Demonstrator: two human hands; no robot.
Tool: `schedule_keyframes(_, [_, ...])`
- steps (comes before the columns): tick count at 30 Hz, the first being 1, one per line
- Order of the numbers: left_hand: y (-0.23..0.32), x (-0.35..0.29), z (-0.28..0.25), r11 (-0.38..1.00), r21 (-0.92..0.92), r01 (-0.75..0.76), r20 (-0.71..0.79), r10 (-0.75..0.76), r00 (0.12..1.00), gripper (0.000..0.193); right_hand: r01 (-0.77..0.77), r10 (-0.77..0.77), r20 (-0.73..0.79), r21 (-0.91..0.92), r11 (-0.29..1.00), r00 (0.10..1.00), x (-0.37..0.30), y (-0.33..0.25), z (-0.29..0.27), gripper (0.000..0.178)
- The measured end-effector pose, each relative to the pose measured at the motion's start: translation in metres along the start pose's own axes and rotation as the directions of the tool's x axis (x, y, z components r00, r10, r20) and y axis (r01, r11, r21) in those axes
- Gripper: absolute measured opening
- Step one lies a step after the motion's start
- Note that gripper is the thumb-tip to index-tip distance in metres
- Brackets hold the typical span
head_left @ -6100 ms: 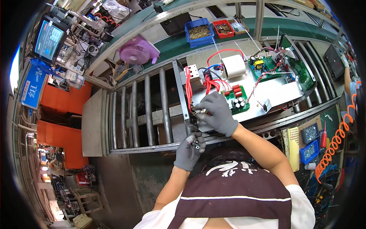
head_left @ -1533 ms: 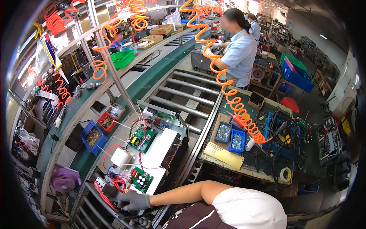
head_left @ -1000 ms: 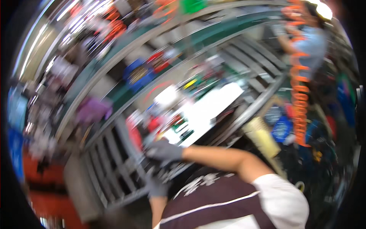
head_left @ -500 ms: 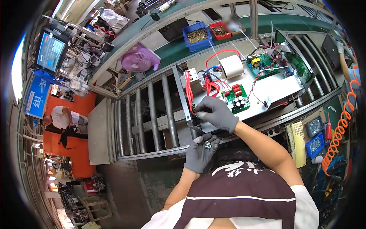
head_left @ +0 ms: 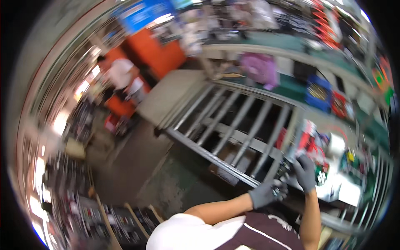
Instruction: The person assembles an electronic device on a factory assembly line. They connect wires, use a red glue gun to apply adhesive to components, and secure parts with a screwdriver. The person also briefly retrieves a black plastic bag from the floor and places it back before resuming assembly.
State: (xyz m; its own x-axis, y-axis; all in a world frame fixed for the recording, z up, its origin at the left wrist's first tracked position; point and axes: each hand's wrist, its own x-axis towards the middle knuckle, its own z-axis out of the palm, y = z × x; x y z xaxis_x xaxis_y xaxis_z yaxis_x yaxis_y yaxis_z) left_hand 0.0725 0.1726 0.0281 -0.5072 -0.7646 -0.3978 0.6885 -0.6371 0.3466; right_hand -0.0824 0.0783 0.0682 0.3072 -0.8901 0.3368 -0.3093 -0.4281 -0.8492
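My left hand [head_left: 266, 195], in a grey glove, is cupped palm up beside the conveyor's near rail, with small shiny metal parts [head_left: 276, 191] in it that look like nuts. Just to its right, my right hand [head_left: 305, 173], gloved too, bends its fingers at the left end of an open metal chassis [head_left: 329, 191]. Blur and the glove hide what its fingertips hold or touch. The chassis carries red wires [head_left: 311, 146], a white cylinder [head_left: 336, 144] and green circuit boards.
Bare metal rollers [head_left: 236, 132] run left of the chassis. Beyond the conveyor are a purple fan [head_left: 259, 68], a blue bin [head_left: 318, 93] and a red bin [head_left: 339, 104] of small parts. A person [head_left: 120, 75] in a white top stands at far left, near orange panels.
My view has swung left, so the chassis and both hands now appear farther right and the picture is blurred. Both hands stay by the chassis's left end; the small parts remain in my left hand.
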Motion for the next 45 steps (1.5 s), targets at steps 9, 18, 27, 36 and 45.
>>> schedule_keyframes(9, [-0.018, 0.007, 0.013, 0.988, -0.153, -0.033, 0.003, 0.033, 0.999, 0.019, -0.098, 0.094, -0.275, -0.001, 0.995, 0.957, 0.004, 0.024, -0.007, 0.008])
schedule_keyframes(18, [-0.008, -0.019, 0.042, 0.978, -0.153, -0.141, 0.097, 0.157, 0.983, 0.072, 0.344, -0.274, 0.386, -0.126, 0.930, 0.881, -0.023, -0.041, -0.044, 0.022])
schedule_keyframes(27, [-0.015, -0.012, 0.037, 0.954, -0.296, -0.052, 0.226, 0.123, 0.966, 0.068, 0.440, -0.313, 0.360, -0.362, 0.822, 0.879, -0.054, -0.042, -0.046, 0.015])
schedule_keyframes(36, [-0.005, -0.013, 0.018, 0.980, -0.195, -0.036, -0.072, 0.022, 0.997, 0.030, 0.112, -0.145, -0.145, -0.214, 0.970, 0.979, -0.007, 0.008, -0.006, 0.011])
schedule_keyframes(45, [-0.004, -0.018, 0.008, 0.982, -0.183, -0.051, -0.086, 0.035, 0.996, 0.029, 0.102, -0.173, -0.219, -0.302, 0.948, 0.960, 0.000, 0.022, 0.010, 0.010])
